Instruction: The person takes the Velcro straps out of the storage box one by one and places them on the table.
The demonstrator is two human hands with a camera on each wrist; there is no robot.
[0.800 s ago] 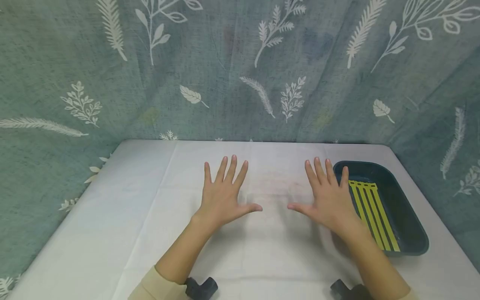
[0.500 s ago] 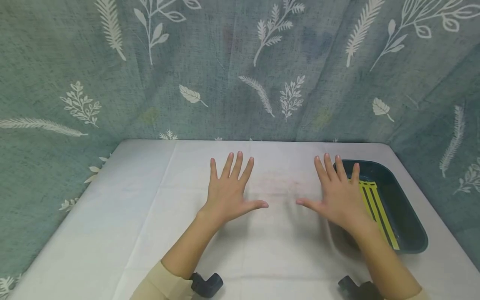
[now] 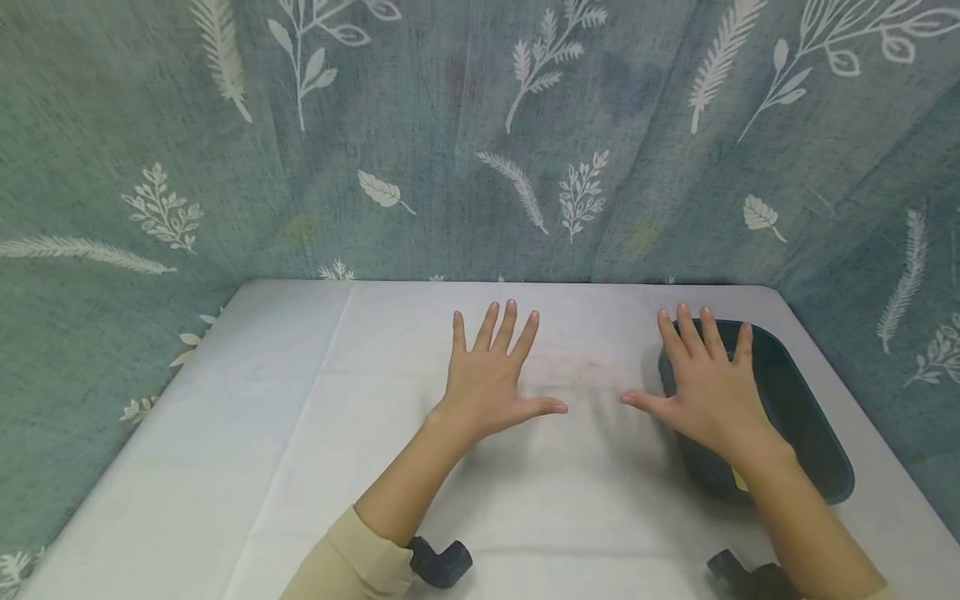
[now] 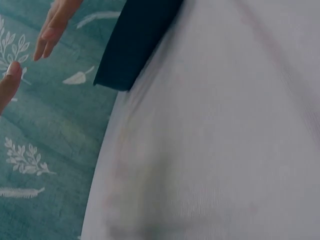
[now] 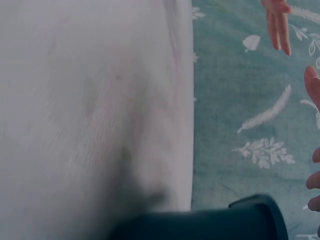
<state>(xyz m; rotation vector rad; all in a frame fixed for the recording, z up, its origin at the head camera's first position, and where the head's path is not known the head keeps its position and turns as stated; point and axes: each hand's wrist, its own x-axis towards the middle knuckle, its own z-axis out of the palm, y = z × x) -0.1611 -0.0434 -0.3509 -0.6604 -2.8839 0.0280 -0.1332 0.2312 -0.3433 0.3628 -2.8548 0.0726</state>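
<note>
From my station I note: white table point(image 3: 225, 467) under left hand point(image 3: 487, 383) and right hand point(image 3: 708, 387); dark tray point(image 3: 804, 425), partly behind the right; both hands' fingers spread; yellow item point(image 3: 739, 480) (mostly hidden) in tray, behind right wrist.

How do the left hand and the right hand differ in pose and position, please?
In the head view, the left hand shows wholly against the white tablecloth, while the right hand hides part of the dark tray. The left hand's thumb points right; the right hand's thumb points left, so they face each other. Both hands are bare, have their fingers spread and hold nothing.
</note>
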